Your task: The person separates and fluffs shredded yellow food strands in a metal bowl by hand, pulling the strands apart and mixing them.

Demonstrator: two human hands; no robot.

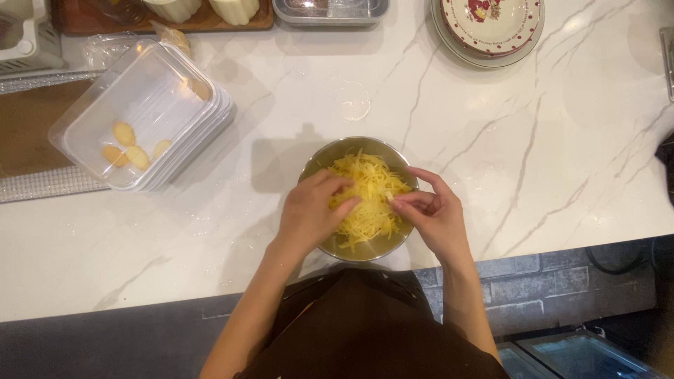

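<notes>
So there's a round metal bowl [317, 160] sitting on the white marbled tabletop [547, 161], near the front edge and roughly in the middle, and it's full of thin yellow shredded strips [366, 184], potato by the look of it but I can't say for sure. Both hands are in it. The left hand [309, 210] comes in over the near-left rim with fingers curled down into the pile, thumb and fingertips closing on a bunch of strands. The right hand [434, 214] is at the right rim, fingers bent and pinched together on a few strands at the edge of the heap. Neither hand is flat or spread. Off to the far left there's a stack of clear plastic containers [137, 116], tilted a bit, with a few pale yellow slices [126, 144] lying in the top one. Far right of centre is a round plate with a red pattern [491, 24], partly cut off by the top edge. A metal tray [330, 10] and a wooden board [165, 21] sit along the far edge too, well apart from the bowl.
</notes>
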